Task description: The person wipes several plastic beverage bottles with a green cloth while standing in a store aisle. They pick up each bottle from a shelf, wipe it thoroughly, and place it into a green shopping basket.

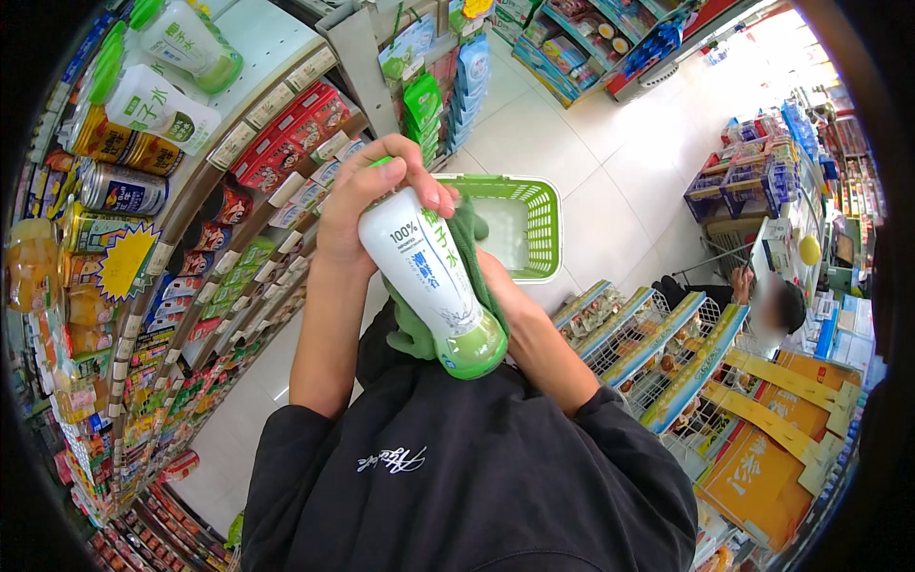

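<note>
A white bottle with a green cap and green base [429, 282] is tilted in front of my chest. My left hand [372, 189] grips its capped top, thumb and fingers bent around it. A green cloth [482, 264] lies against the side and back of the bottle. My right hand [497, 275] is behind the bottle, holding the cloth to it; its fingers are mostly hidden. Similar white bottles with green caps [161, 104] are on the shelf at the upper left.
Shelves of cans, bottles and packets [239, 136] curve along the left. A green and white plastic basket [543, 229] is on the tiled floor beyond my hands. Wire racks of packaged goods [643, 343] stand at the right, with a person [779, 307] beside them. Hanging packets [422, 107] are ahead.
</note>
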Available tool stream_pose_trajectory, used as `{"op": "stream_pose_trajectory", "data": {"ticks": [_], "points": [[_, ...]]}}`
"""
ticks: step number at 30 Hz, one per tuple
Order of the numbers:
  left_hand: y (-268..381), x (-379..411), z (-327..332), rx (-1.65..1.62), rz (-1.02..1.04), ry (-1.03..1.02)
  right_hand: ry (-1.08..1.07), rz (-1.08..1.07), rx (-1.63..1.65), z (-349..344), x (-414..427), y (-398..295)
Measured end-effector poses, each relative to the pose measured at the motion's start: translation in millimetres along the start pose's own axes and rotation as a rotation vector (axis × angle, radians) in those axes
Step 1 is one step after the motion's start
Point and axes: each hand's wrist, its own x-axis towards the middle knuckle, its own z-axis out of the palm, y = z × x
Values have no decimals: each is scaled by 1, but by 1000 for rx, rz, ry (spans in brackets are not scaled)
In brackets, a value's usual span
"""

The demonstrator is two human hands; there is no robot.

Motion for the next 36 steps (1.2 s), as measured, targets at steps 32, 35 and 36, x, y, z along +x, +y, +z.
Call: {"op": "stream_pose_trajectory", "data": {"ticks": [32, 35, 36], "points": [[29, -12, 44, 283, 433, 129, -490, 8, -169, -31, -7, -14], [27, -10, 42, 120, 436, 127, -496, 50, 273, -52, 0, 8], [27, -10, 38, 125, 438, 96, -499, 61, 327, -50, 1, 8]]}}
